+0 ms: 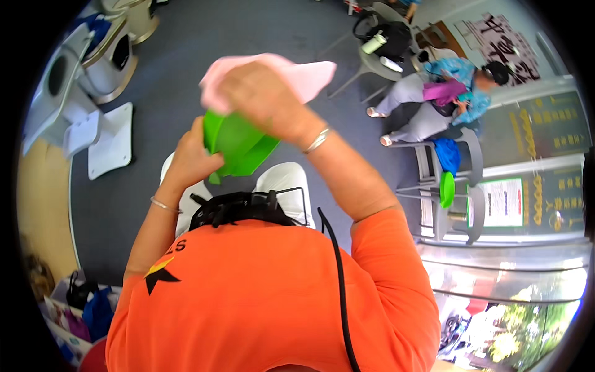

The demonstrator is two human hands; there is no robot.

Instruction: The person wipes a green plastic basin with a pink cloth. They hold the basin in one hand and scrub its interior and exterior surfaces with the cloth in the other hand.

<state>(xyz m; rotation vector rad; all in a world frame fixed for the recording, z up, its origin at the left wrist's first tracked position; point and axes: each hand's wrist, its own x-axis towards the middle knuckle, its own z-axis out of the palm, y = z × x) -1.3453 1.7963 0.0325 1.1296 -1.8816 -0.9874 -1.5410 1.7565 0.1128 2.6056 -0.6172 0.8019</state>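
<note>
My left hand [191, 156] grips the near left side of a bright green plastic container [241, 146], with the thumb on its wall. A pink cloth [297, 76] is bunched under my right hand [258, 93], at the container's far rim. One loose corner of the cloth sticks out to the right. The right hand is slightly blurred, and its fingertips are hidden by the hand and cloth. I cannot make out the container's inside. Below it are my white trouser legs [283, 186] and a black pack [241, 209] worn at my waist.
Grey fitness machines [104, 60] and a white footplate [111, 144] stand left. To the right, a person [446, 97] sits near a round table [381, 65] holding a black bag [388, 39]. Grey chairs [474, 158] carry a blue cloth [447, 156] and another green item [446, 190].
</note>
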